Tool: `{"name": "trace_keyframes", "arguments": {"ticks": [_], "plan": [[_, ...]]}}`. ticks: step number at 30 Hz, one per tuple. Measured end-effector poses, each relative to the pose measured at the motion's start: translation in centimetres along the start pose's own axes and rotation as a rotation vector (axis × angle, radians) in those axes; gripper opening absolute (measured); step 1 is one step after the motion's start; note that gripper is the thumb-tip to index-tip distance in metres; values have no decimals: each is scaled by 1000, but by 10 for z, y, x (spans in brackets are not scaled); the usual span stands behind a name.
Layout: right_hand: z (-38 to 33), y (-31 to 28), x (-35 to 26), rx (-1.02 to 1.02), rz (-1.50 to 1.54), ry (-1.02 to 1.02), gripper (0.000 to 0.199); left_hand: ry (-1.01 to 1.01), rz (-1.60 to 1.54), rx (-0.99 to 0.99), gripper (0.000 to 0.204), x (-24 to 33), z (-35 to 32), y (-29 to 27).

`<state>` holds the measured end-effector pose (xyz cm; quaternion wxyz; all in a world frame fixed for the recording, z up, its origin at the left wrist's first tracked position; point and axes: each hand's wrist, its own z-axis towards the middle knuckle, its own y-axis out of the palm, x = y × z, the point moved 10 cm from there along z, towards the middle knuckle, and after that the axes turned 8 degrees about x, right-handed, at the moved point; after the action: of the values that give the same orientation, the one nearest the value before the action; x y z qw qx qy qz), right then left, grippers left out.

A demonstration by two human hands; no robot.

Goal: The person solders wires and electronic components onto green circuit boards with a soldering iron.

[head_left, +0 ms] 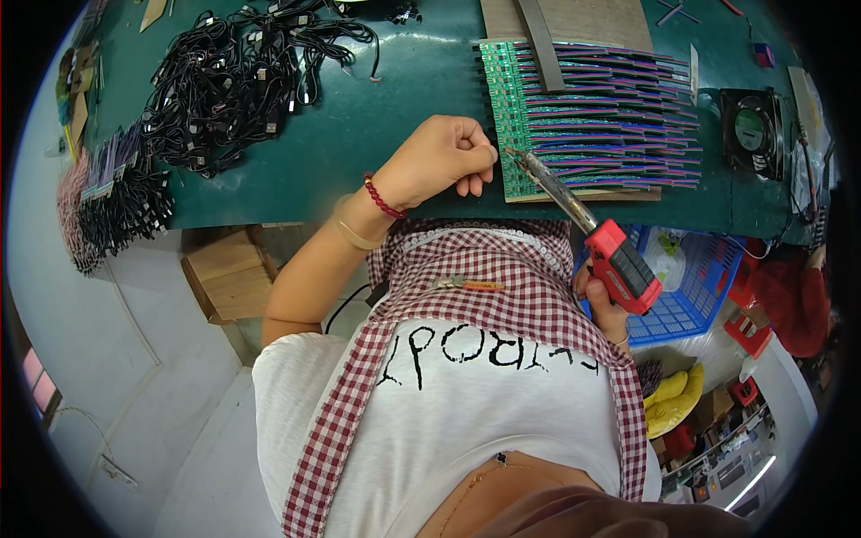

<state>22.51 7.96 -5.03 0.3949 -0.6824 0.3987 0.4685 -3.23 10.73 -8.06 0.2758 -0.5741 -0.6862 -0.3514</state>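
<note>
My right hand (603,300) grips a red and black soldering gun (619,260) low at the right. Its long metal barrel slants up to the left, and the tip is at the left part of a green circuit board panel (511,134). Beside that panel's left edge is my left hand (447,157), thumb and fingers pinched together. Whatever those fingers hold, if anything, is hidden. Rows of black, red and blue wires (619,117) run from the boards to the right. A flat grey bar (540,45) lies across the panel's upper part, and a wooden board (592,20) lies beneath.
A tangled heap of black cables (233,90) covers the green table's (404,81) left side, with bundled cables (121,197) hanging at its edge. A small black fan (752,133) stands at the right. Below the table are a blue basket (691,314) and a cardboard box (229,273).
</note>
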Motion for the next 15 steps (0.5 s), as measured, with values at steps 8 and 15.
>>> {"name": "trace_keyframes", "arguments": {"ticks": [8, 15], "plan": [[0, 0, 2, -22, -60, -13, 17, 13, 7, 18, 11, -1, 1, -1], [-8, -5, 4, -2, -90, -11, 17, 27, 18, 20, 11, 1, 0, -1]]}}
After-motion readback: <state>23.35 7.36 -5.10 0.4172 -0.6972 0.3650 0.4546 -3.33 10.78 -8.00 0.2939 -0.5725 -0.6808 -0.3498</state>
